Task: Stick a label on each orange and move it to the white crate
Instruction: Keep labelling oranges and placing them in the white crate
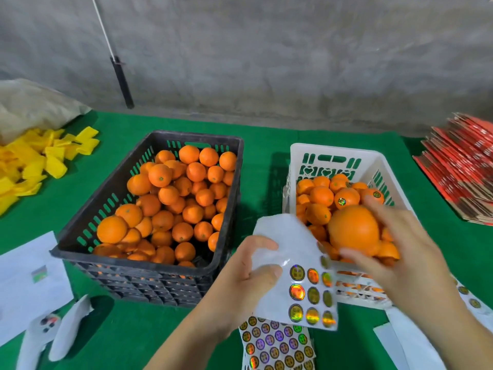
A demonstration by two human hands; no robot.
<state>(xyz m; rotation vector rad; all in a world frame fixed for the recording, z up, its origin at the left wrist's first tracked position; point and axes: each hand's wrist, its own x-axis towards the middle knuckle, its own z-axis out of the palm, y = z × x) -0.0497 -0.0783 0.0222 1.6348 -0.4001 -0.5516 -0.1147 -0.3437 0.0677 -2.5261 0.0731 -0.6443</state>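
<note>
Head view: everything below is placed relative to the white slotted plastic crate (298, 156).
Table: a green felt-covered table top (266, 134) bears the white crate.
White crate: it is partly filled with oranges, and at least two of them carry a round shiny label on top – one such labelled orange (346, 197) lies near the middle of the pile.
Right hand (400, 252): it is held over the near part of the white crate, its fingers curled round a large orange (353, 229) which is gripped just above the pile inside; the fingertips are blurred.
Left hand (253, 273): it is seen just left of the white crate's near corner, thumb and fingers pinching a white sheet of round holographic stickers (306, 289), whose upper part is bent back and bare.
Sticker rows: three rows of shiny labels are left on the held sheet's lower half.
Black crate: a black slotted plastic crate (88, 204) stands to the left of the white crate, heaped with unlabelled oranges.
Spare stickers: more flat sticker sheets (277, 343) lie in front of the white crate, under the held sheet.
Yellow pile: yellow foam sleeves (34, 166) are heaped far to the left – beyond the black crate.
Red stack: red flattened cartons (464, 166) are stacked to the right of the white crate.
</note>
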